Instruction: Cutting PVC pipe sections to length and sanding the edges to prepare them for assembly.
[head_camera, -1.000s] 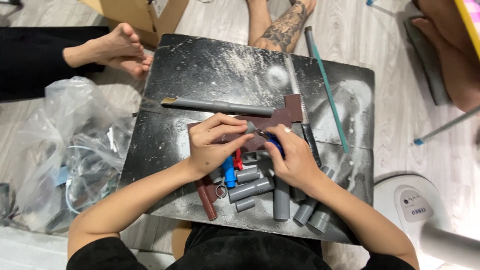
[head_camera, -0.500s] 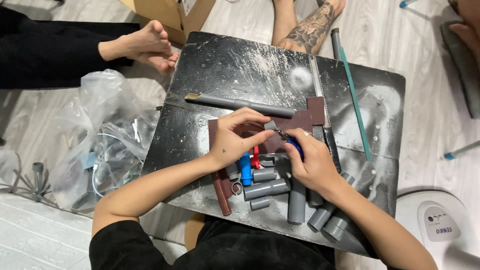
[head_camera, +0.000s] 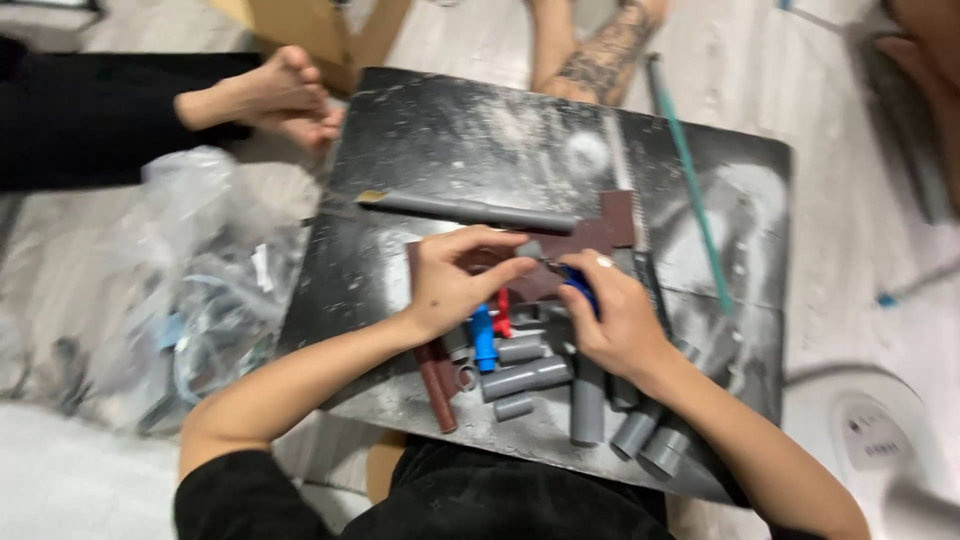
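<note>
Left hand curls over the middle of the black surface, fingertips pinched at a small part hidden between both hands, too blurred to identify. Below it lie a blue fitting, a red piece and short grey pipe sections. Right hand closes around a blue object, touching the left fingertips beside a brown cross-shaped piece

Dusty black board on the floor, long grey pipe, short grey pipe pieces, brown strip
</note>
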